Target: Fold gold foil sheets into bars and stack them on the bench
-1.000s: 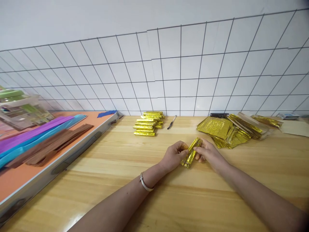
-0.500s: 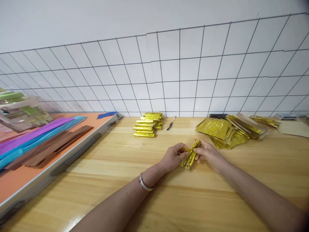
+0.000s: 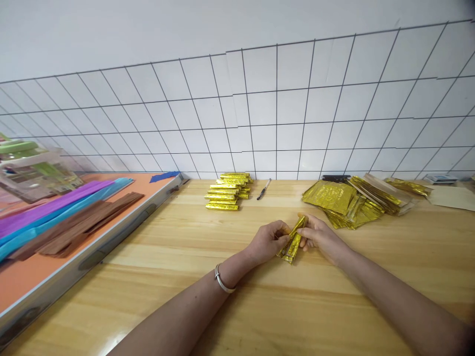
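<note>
Between my two hands is a folded piece of gold foil paper (image 3: 293, 247), narrow and tilted, its lower end spread into two strips. My left hand (image 3: 267, 241) pinches its left side with thumb and fingers; a bracelet (image 3: 223, 280) circles that wrist. On the other side, my right hand (image 3: 318, 235) grips the upper part, thumb in front and fingers behind. Some of the fingertips are hidden by the foil. Beyond the hands lies a pile of folded gold foil strips (image 3: 227, 192). Flat gold foil sheets (image 3: 330, 198) are stacked to the right.
A pen (image 3: 264, 190) lies by the tiled wall (image 3: 293, 109). On the left, an orange-topped board (image 3: 122, 222) carries brown (image 3: 92, 222), blue and purple paper strips and a clear box with a green lid (image 3: 33, 168). Beige paper (image 3: 452, 198) sits far right on the wooden table (image 3: 178, 257).
The foil's lower end has shifted slightly down and right, and its upper edges sit a little differently. Both hands keep their hold in almost the same place.
</note>
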`<state>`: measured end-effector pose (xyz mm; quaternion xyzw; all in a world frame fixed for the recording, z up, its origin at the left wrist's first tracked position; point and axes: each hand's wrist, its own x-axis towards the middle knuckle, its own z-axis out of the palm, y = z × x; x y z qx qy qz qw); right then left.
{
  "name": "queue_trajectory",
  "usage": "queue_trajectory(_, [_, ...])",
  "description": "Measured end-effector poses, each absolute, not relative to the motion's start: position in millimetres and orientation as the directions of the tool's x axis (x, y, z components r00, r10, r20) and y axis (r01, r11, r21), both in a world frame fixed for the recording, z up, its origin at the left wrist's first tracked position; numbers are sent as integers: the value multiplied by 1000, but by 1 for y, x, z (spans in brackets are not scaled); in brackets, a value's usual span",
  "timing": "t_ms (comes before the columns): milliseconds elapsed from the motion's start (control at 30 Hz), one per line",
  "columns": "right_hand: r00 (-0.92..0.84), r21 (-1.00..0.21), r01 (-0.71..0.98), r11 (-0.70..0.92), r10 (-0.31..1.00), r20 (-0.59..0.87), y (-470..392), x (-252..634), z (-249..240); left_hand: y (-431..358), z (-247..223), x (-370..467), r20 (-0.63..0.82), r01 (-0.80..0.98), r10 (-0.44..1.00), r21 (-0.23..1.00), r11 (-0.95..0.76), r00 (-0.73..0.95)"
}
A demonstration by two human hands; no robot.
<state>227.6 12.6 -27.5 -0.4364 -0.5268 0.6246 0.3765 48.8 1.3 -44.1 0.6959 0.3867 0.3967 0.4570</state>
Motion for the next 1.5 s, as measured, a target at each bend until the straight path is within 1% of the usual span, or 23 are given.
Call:
queue_trajectory(300, [-359, -989, 1, -146, 924, -136, 10, 227, -27, -1, -43, 50, 182, 205, 921, 943, -263, 345])
queue_trajectory(567, [-356, -988, -31, -150, 925, -129, 9, 225, -24, -2, -42, 50, 145, 79, 927, 980, -183, 346])
queue_trajectory(733, [-392, -991, -41, -129, 914, -103, 9, 225, -30, -4, -43, 53, 97, 42, 936, 992, -118, 340])
queue_trajectory(833, [-400, -994, -38, -99, 913, -76, 9, 224, -33, -6, -40, 55, 108, 30, 925, 991, -127, 365])
queue_trajectory(933, [-402, -998, -22, -66, 914, -51, 9, 223, -34, -9, -35, 56, 122, 80, 913, 983, -166, 390])
queue_trajectory(1000, [-401, -999, 15, -38, 915, -41, 8, 223, -33, -10, -33, 56, 144, 130, 917, 970, -204, 371])
queue_trajectory(1100, [-413, -992, 123, 11, 910, -41, 8, 226, -30, -9, -34, 55, 190, 185, 921, 947, -264, 339])
queue_trajectory(1200, [-405, -961, 252, 114, 914, 3, 8, 229, -24, -6, -36, 51, 241, 253, 923, 913, -320, 299])
queue_trajectory(1300, [-387, -879, 385, 280, 914, 121, 10, 233, -17, -2, -34, 46, 333, 335, 903, 846, -414, 273])
queue_trajectory(1400, [-386, -752, 496, 435, 886, 257, 13, 237, -13, 1, -30, 41, 446, 454, 832, 697, -555, 331])
queue_trajectory(1500, [-423, -621, 580, 528, 846, 324, 16, 240, -15, 2, -27, 39, 495, 560, 753, 507, -655, 432])
